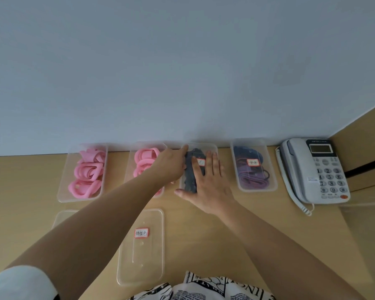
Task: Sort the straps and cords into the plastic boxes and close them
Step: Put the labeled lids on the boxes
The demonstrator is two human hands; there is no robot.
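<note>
Clear lidded box (dark straps inside), left hand and right hand pressing flat, fingers straight

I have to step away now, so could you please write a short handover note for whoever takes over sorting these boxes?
Left hand and right hand: both flat, pressing the lid on the clear plastic box of dark straps.
Done: clear box of purple cords, lidded and labelled.
Left: two open clear boxes of pink straps; one labelled clear lid lies in front, another peeks beside the left arm.
</note>
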